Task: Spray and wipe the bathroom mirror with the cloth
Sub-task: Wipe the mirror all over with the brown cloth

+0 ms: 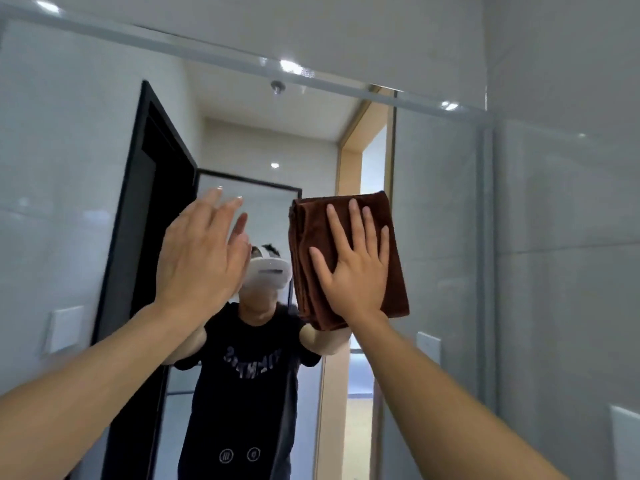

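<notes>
The bathroom mirror (pixel 86 168) fills most of the view, its frame running along the top and the right side. A folded brown cloth (pixel 311 237) lies flat against the glass at centre right. My right hand (pixel 353 268) presses it to the mirror with straight, spread fingers. My left hand (pixel 197 258) is raised beside it on the left, fingers straight and together, holding nothing; whether it touches the glass I cannot tell. No spray bottle is in view.
The mirror reflects a person in a black T-shirt wearing a white headset (pixel 268 271), a dark door frame (pixel 138 237) and a doorway behind. A tiled wall (pixel 568 237) stands right of the mirror, with a white fitting (pixel 625 441) low on it.
</notes>
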Action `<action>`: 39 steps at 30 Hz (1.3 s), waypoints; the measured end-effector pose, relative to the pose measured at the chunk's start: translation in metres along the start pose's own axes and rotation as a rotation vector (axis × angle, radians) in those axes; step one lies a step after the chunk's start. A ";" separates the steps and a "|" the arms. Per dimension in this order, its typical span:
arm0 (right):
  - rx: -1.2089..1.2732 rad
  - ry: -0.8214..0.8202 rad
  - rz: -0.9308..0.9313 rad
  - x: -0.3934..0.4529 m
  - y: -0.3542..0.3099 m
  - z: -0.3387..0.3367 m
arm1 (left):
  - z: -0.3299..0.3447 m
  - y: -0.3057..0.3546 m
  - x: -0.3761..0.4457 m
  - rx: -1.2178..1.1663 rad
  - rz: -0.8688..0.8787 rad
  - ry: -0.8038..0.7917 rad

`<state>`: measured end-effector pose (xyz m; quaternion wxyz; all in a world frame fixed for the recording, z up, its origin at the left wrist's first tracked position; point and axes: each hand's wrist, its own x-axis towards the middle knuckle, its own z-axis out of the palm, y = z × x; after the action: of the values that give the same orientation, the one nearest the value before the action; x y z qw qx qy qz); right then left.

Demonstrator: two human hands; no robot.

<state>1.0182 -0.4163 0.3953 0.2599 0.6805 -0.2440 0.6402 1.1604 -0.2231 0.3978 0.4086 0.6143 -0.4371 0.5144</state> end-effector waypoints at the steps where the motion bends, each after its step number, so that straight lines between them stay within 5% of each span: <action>1: -0.023 -0.001 0.024 -0.004 0.027 -0.004 | 0.007 0.015 0.000 -0.009 0.013 -0.014; 9: -0.089 -0.005 0.230 -0.055 0.188 -0.033 | 0.050 0.130 -0.010 -0.117 0.097 -0.121; 15: -0.111 -0.020 0.213 -0.069 0.201 -0.034 | 0.062 0.145 -0.024 -0.115 0.198 -0.143; 24: -0.109 -0.019 0.230 -0.084 0.023 -0.003 | 0.010 0.026 -0.048 -0.020 0.089 -0.117; 32: 0.105 -0.079 -0.075 -0.090 -0.207 0.030 | -0.069 -0.107 -0.080 0.060 -0.173 -0.022; 39: 0.145 -0.079 -0.085 -0.093 -0.224 0.033 | -0.079 -0.104 -0.101 -0.009 -0.178 -0.019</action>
<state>1.1858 -0.2712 0.2918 0.2270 0.7319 -0.1781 0.6174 1.2297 -0.1064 0.3030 0.4511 0.6539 -0.3869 0.4682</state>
